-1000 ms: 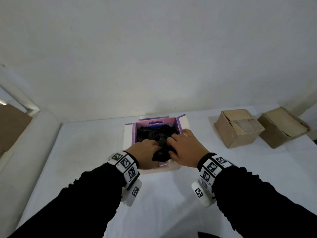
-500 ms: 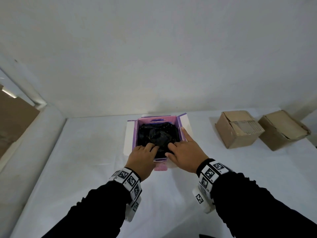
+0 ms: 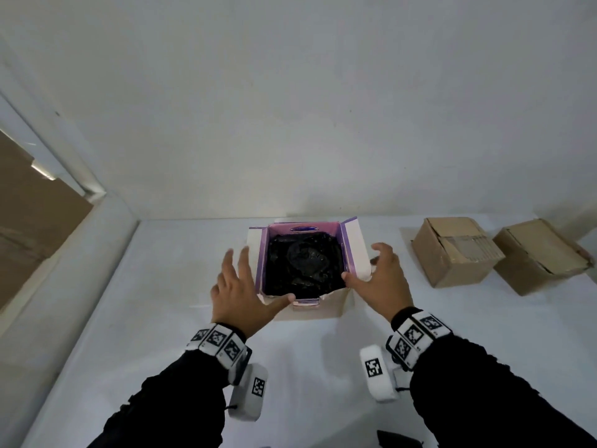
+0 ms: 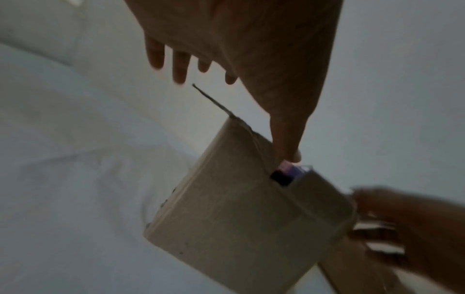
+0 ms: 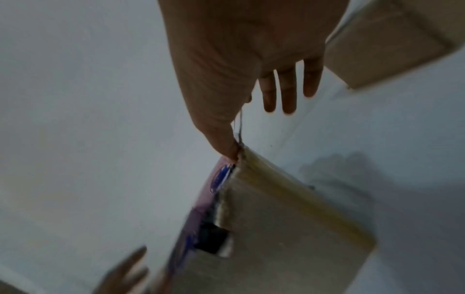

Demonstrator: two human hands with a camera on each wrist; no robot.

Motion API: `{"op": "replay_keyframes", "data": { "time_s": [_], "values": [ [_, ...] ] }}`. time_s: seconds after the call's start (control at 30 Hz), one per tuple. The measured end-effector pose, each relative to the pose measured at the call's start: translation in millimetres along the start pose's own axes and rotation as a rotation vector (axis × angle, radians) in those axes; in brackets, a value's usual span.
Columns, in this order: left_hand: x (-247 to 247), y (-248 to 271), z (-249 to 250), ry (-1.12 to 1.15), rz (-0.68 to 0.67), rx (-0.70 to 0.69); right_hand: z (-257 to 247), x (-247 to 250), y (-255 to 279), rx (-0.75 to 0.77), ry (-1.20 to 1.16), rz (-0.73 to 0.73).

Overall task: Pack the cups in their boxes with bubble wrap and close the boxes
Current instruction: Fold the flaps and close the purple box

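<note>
A small cardboard box [image 3: 310, 308] with purple inner flaps stands open in the middle of the white table. Dark bubble wrap [image 3: 303, 264] fills it; the cup is hidden under the wrap. My left hand [image 3: 240, 291] is spread at the box's left side, fingers straight by the left flap [image 3: 253, 241], thumb at the near rim [image 4: 289, 157]. My right hand [image 3: 379, 279] is spread at the right side behind the right flap [image 3: 357, 250], its thumb at the box's near right corner [image 5: 230, 151]. Neither hand holds anything.
Two brown cardboard boxes stand at the back right, one [image 3: 452, 252] with its flaps folded over and another [image 3: 539, 255] beside it. The wall rises just behind the table. A raised white ledge [image 3: 64, 263] runs along the left.
Both hands have come out of the box, where they were pressing the dark wrap down. They have spread apart to the left and right flaps.
</note>
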State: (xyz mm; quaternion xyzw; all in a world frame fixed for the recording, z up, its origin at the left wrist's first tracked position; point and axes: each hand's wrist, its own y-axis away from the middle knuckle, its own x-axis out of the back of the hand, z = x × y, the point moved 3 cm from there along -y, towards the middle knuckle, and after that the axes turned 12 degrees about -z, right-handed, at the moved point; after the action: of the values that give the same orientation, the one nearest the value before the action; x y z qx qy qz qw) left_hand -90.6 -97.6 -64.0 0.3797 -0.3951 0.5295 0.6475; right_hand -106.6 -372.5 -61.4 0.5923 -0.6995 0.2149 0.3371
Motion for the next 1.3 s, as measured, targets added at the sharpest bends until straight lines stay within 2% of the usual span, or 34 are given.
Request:
{"op": "replay_keyframes", "data": {
  "time_s": [0.07, 0.13, 0.23, 0.37, 0.43, 0.53, 0.57, 0.63, 0.7, 0.73, 0.77, 0.83, 0.9, 1.07, 1.17, 1.3],
  "values": [
    [7.0, -2.9, -1.2, 0.265, -0.001, -0.098, -7.0, -2.2, -4.7, 0.022, -0.214, -0.050],
    [12.0, -5.6, 5.7, 0.336, 0.066, -0.248, -20.7, -6.0, -7.3, 0.145, -0.204, -0.043],
    [6.7, -8.7, 23.6, 0.250, 0.017, -0.406, -31.2, -18.8, -12.3, 0.249, -0.088, -0.097],
    [-14.2, -9.9, 29.5, -0.032, -0.154, -0.408, -29.2, -25.4, -21.1, 0.340, 0.104, -0.086],
    [-17.5, -11.6, 27.2, -0.104, -0.103, -0.447, -26.1, -24.6, -28.0, 0.369, 0.114, -0.082],
    [-14.4, -22.9, 24.0, -0.123, -0.033, -0.535, -20.2, -19.9, -52.3, 0.258, -0.040, -0.115],
    [-14.5, -29.2, 20.5, -0.134, -0.031, -0.529, -18.9, -20.0, -63.2, 0.203, -0.079, -0.165],
    [-11.3, -42.1, 11.2, -0.151, -0.043, -0.413, -18.3, -21.5, -84.8, 0.103, -0.143, -0.290],
    [-10.9, -52.3, 0.4, -0.085, -0.136, -0.247, -21.0, -21.1, -101.7, 0.024, -0.246, -0.433],
    [-13.9, -56.8, -5.0, -0.024, -0.226, -0.200, -22.0, -21.9, -108.3, -0.002, -0.293, -0.515],
    [-17.2, -59.5, -8.8, 0.038, -0.301, -0.183, -23.8, -22.7, -113.5, -0.014, -0.298, -0.595],
    [-23.0, -61.1, -12.7, 0.102, -0.358, -0.211, -25.6, -26.5, -123.1, 0.005, -0.217, -0.690],
    [-26.4, -60.7, -14.3, 0.108, -0.360, -0.222, -25.4, -30.4, -130.6, 0.035, -0.186, -0.648],
    [-29.9, -59.8, -12.7, 0.124, -0.328, -0.217, -31.5, -33.6, -131.6, 0.085, -0.346, -0.408],
    [-28.3, -59.9, -10.9, 0.096, -0.340, -0.204, -33.0, -30.6, -125.6, 0.094, -0.398, -0.348],
    [-20.2, -56.4, -4.8, 0.069, -0.320, -0.175, -25.7, -23.1, -113.5, 0.047, -0.588, -0.250]
  ]
}}
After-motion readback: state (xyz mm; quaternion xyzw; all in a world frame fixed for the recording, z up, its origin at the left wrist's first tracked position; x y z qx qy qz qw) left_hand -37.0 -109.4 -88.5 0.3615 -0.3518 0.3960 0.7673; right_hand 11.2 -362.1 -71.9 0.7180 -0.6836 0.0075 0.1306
